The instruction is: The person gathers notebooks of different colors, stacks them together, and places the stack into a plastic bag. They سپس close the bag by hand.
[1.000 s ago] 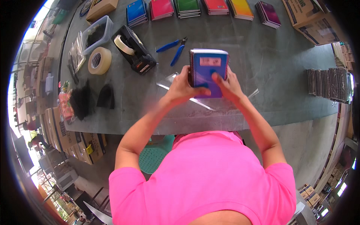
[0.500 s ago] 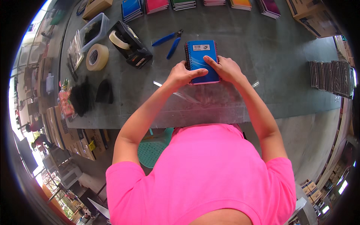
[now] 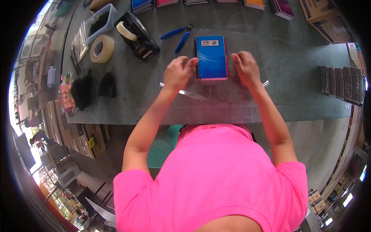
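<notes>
A blue spiral notebook (image 3: 211,57) lies flat on the grey table (image 3: 270,46), resting on a clear plastic sleeve (image 3: 216,92) that spreads toward me. My left hand (image 3: 178,72) sits at the notebook's left edge, fingers curled on the plastic. On the other side, my right hand (image 3: 245,68) presses the plastic beside the notebook's right edge. Neither hand lifts the notebook.
Blue pliers (image 3: 180,34), a black tape dispenser (image 3: 138,35) and a tape roll (image 3: 102,48) lie left of the notebook. A clear tub (image 3: 99,21) stands far left. Coloured notebook stacks (image 3: 282,7) line the far edge. Cardboard box (image 3: 328,19) and a dark stack (image 3: 341,82) sit right.
The notebook went from held upright in both hands down flat onto the plastic on the table. My hands then slid off it to its two sides.
</notes>
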Available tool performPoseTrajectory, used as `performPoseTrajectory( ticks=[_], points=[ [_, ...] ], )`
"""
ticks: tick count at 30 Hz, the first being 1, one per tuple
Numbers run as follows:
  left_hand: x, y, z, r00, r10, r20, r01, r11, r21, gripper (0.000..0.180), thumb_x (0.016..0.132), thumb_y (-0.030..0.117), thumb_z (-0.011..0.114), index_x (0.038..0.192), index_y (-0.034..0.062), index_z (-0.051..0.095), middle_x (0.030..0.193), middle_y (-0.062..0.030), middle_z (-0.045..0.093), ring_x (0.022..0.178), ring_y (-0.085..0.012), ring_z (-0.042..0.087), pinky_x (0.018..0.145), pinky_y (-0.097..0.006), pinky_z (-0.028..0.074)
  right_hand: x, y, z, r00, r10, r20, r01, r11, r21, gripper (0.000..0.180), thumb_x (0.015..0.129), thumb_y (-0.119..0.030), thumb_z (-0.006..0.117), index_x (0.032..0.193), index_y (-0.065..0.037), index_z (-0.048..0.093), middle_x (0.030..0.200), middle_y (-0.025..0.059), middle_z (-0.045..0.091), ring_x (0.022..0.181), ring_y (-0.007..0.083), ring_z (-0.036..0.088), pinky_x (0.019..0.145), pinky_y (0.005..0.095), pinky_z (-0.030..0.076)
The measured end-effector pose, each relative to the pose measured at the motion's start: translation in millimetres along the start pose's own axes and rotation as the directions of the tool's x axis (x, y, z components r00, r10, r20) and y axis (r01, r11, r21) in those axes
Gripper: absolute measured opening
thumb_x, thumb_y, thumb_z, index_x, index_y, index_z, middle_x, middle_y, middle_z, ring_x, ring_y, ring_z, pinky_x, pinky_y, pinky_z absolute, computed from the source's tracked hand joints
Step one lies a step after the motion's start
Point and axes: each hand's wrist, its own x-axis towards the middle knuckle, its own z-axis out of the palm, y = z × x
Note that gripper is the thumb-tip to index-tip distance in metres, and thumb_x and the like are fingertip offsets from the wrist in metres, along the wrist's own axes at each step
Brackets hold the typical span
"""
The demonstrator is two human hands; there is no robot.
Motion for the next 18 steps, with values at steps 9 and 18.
performPoseTrajectory(
  ticks=[9, 18],
  points=[
    [-88.8, -47.1, 14.3, 0.865, 0.486, -0.125, -0.351, 0.764, 0.541, 0.031, 0.083, 0.023, 0.064, 0.111, 0.0102, 0.059, 0.114, -0.0077, 0.051, 0.107, -0.0268, 0.048, 0.088, -0.039, 0.037, -27.7, 61.4, -0.5, 0.829, -0.524, -0.193, 0.44, 0.826, -0.353, 0.024, 0.087, -0.016, 0.059, 0.11, -0.017, 0.064, 0.11, 0.0063, 0.06, 0.108, 0.0269, 0.052, 0.093, 0.0418, 0.039],
    [-65.4, -22.9, 9.8, 0.879, 0.391, -0.273, -0.347, 0.917, 0.197, 0.019, 0.083, 0.016, 0.064, 0.099, 0.0051, 0.063, 0.096, -0.0087, 0.061, 0.088, -0.0236, 0.057, 0.077, -0.034, 0.046, -27.1, 35.9, -38.6, 0.799, 0.358, 0.484, -0.601, 0.508, 0.617, 0.056, 0.081, -0.039, 0.069, 0.113, 0.004, 0.052, 0.08, 0.0079, 0.061, 0.056, 0.011, 0.06, 0.045, 0.0217, 0.049]
  ],
)
